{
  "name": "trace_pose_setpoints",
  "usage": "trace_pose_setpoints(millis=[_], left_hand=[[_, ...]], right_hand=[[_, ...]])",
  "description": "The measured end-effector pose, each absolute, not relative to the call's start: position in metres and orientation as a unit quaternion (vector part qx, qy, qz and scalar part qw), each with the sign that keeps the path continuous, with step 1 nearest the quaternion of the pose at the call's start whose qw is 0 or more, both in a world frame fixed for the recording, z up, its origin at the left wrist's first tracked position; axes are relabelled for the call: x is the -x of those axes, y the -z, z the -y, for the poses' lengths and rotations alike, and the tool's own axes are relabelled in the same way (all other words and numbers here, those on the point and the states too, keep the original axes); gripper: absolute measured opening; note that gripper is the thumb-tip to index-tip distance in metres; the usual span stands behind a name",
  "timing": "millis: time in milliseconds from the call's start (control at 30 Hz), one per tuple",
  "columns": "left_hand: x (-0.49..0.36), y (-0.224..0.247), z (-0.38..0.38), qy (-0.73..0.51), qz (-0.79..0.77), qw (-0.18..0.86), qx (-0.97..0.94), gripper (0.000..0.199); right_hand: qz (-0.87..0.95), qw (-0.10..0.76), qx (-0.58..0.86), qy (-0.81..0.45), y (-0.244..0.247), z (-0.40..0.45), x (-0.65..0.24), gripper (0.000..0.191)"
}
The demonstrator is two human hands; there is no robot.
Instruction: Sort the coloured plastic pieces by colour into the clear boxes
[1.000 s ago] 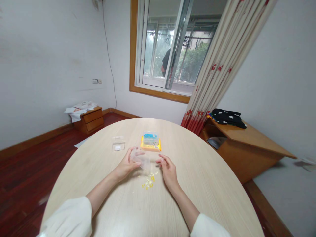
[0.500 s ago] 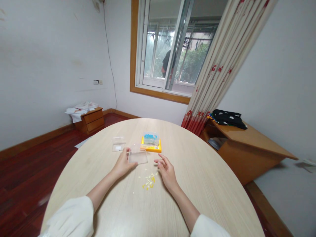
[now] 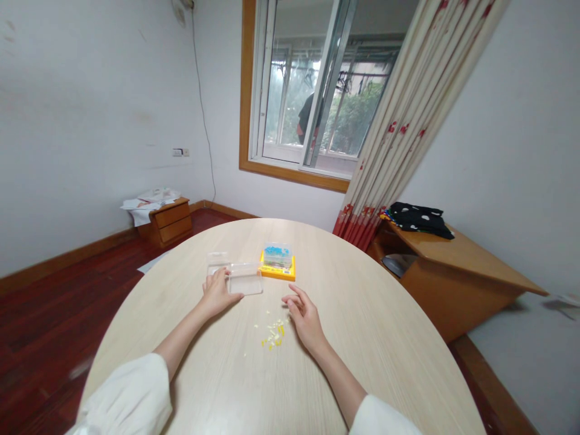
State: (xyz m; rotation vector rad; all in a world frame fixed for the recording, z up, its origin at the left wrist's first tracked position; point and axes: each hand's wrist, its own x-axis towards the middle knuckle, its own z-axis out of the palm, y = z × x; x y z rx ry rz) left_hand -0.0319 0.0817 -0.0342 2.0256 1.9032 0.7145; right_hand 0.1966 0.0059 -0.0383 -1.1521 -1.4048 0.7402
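My left hand (image 3: 218,292) spans the left end of a clear plastic box (image 3: 245,284) with its lid tipped back, thumb at the near edge and fingers at the far side. The box appears to rest on the table. My right hand (image 3: 304,314) holds nothing, its fingers loosely bent and apart. Beside it lies a scatter of small yellow and cream pieces (image 3: 274,333). A second clear case (image 3: 218,260) stands behind my left hand, partly hidden. Further back, a clear box of small blue pieces (image 3: 277,252) sits on a flat yellow box (image 3: 280,273).
The round pale wooden table (image 3: 217,386) carries all these things. A low drawer cabinet (image 3: 170,222) with papers is at the left wall. To the right stands a wooden desk (image 3: 471,260) with folded dark cloth (image 3: 421,220). Past the window (image 3: 312,90) a person is partly visible.
My left hand has shifted left and slightly up the table with the clear box, which now sits closer to the second case. My right hand has barely moved.
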Motion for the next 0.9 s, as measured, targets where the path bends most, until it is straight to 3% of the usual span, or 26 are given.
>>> trace_pose_setpoints(millis=[467,900], left_hand=[[0.078,0.02,-0.095,-0.19,-0.732,0.111,-0.645,0.063],[0.066,0.027,-0.091,-0.159,-0.747,0.079,-0.641,0.067]], right_hand=[[0.611,0.543,0.505,-0.276,0.041,-0.011,-0.201,0.034],[0.704,0.49,0.514,-0.01,0.045,-0.077,-0.219,0.039]])
